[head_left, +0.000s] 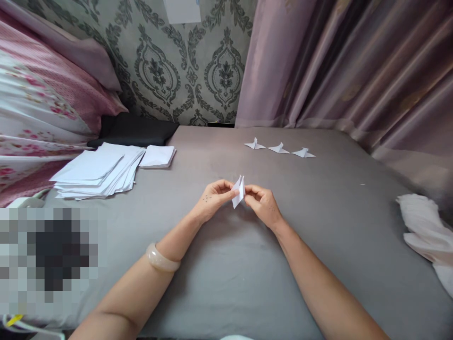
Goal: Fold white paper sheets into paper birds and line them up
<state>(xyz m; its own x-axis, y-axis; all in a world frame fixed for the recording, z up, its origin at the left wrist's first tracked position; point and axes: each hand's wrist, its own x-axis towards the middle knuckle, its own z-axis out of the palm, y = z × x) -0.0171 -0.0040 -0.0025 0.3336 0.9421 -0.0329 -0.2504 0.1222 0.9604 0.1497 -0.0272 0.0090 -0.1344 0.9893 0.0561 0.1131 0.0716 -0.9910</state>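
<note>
L hand (215, 196) pinches the folded paper (241, 189) from the left, thumb flat on its near face and fingers tucked behind. R hand (264, 205) has thumb + index pinched together on the paper's right edge; can't tell exactly how the other R fingers sit, they're curled in. The paper's white, held upright-ish btwn both hands, roughly mid-scene, w/ two pointy tips side by side at the top and a narrow gap btwn them, and another point at the bottom. Both hands have little dark marks on the back, and there's a pale bangle (161, 259) on the L forearm, nr the wrist.

Under all that is a grey sheet (212, 264), smooth w/ a few soft creases. Far side, a bit right of the hands, a row of three white folded paper pieces (279, 148), each w/ a bit sticking up, set v. close end to end. Far left there's a big messy stack of white paper (95, 170), and just right of it a smaller, neater stack (157, 156). Black item (138, 130) lies behind both, can't tell what it is.

Right edge: bunched white cloth (423, 226). Far back: grey patterned wallpaper (191, 75), mauve curtain (318, 61) on the right, pink floral fabric (42, 94) on the left. Near-left is a pixelated patch, contents unreadable.
</note>
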